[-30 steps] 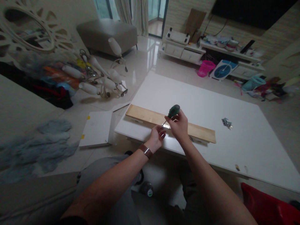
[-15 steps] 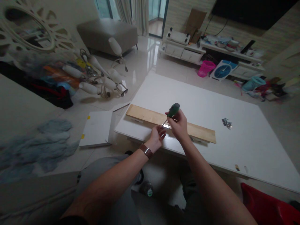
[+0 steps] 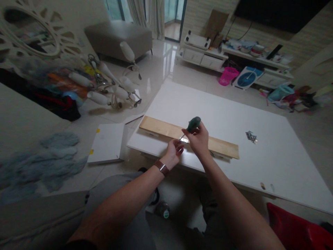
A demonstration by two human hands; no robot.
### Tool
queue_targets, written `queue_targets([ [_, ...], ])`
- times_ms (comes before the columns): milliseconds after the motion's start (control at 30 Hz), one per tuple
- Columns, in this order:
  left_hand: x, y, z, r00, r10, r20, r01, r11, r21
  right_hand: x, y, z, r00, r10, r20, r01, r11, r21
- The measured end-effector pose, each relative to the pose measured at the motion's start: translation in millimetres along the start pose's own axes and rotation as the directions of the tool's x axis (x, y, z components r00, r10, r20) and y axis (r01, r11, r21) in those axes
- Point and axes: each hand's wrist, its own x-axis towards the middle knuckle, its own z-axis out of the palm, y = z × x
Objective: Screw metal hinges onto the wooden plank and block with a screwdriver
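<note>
My right hand [image 3: 199,139] is closed round the green handle of a screwdriver [image 3: 194,124]. Its shaft slants down and left to a small metal bracket [image 3: 184,140] at the near edge of a long wooden board [image 3: 161,128]. By the screwdriver's tip, my left hand [image 3: 175,150] has its fingers curled at the bracket's left end; whatever they pinch is too small to make out. The board lies across a large white panel [image 3: 208,104]. Several loose metal brackets [image 3: 251,137] are piled on the panel to the right.
Two small pieces [image 3: 263,186] lie near the panel's front right edge. A white box-like piece [image 3: 106,142] is on the floor at left, with a lamp fixture [image 3: 114,86] behind it. Something red [image 3: 291,225] stands at the lower right, and a bottle [image 3: 163,209] below the panel.
The screwdriver's handle has tipped slightly to the right and down, and my right hand's grip has shifted with it. My left hand stays in place.
</note>
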Motion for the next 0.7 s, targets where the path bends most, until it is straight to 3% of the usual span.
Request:
queue_targets([
  [267,-2.3,0.3,2.7,1.0,-0.003,-0.01,0.003,1.0,0.001,-0.1,0.3,0.5,0.999,-0.004,-0.037,0.006,0.999,0.05],
  [433,-3.4,0.9,2.8,1.0,-0.008,-0.018,0.008,1.0,-0.006,-0.3,-3.0,2.3,0.999,0.049,0.021,-0.052,0.984,0.17],
  [700,1.7,0.5,1.4,1.0,-0.015,-0.005,0.015,1.0,-0.015,-2.0,-3.5,-0.2,0.993,0.048,0.108,-0.07,0.976,0.207],
])
